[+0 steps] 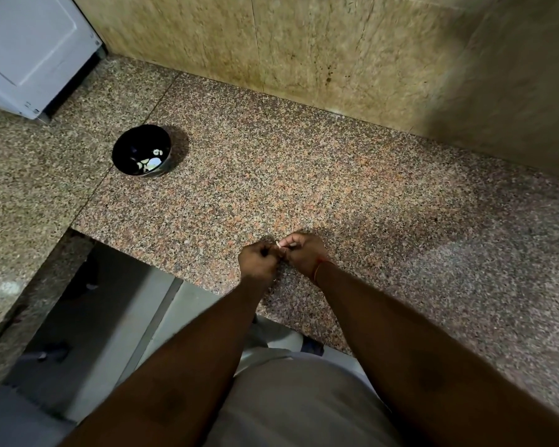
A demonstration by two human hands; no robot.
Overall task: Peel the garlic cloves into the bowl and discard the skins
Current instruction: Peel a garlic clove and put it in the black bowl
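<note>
Speckled stone counter [304, 175] under both hands, black bowl [141, 150] with peeled cloves well off to their left, left hand [258, 261] and right hand [305, 251] touching, fingers curled, pinched together on pale garlic clove [279, 244]

- left hand [258, 262]: fingers curled, knuckles up, above the near edge of the counter, pressed against the right hand.
- right hand [305, 253]: fingers curled, pinching a small pale garlic clove [280, 244] at the fingertips; thin red thread [320, 265] round the wrist.
- counter [304, 175]: speckled pink-and-grey granite, with a seam running on the left.
- bowl [141, 150]: black, round, upright on the counter, well apart from the hands to the far left; a few pale pieces lie inside, too small to tell apart.
- wall [304, 43]: tan stone tiles, stained, behind the counter.
- white appliance [29, 50]: far-left corner, standing on the counter.
- both forearms bare; grey floor below the counter edge.
</note>
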